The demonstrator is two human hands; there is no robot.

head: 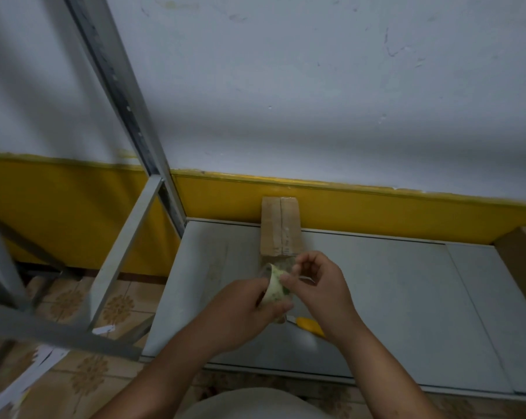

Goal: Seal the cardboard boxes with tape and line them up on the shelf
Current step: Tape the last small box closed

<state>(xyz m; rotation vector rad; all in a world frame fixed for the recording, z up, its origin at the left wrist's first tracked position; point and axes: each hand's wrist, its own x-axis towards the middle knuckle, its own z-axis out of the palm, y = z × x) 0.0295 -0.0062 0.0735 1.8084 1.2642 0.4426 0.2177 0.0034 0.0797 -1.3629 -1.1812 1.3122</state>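
- Risk: the tape end could be slipping out of the right hand (319, 285) & re-sticking to the tape roll (275, 287) or folding on itself, as the pinch is small & mid-air.
- Risk: a wrist could be nudging the yellow knife (308, 323) lying just beneath (blade end unclear).
- Left hand (249, 300) fingers (281, 306) are curling round the roll; right fingers are pinching its edge, prob. the loose end.
- Cardboard box (280, 226) is sitting at the back of the shelf (391, 297), touching the wall: narrow, brown, flaps meeting at a centre seam.
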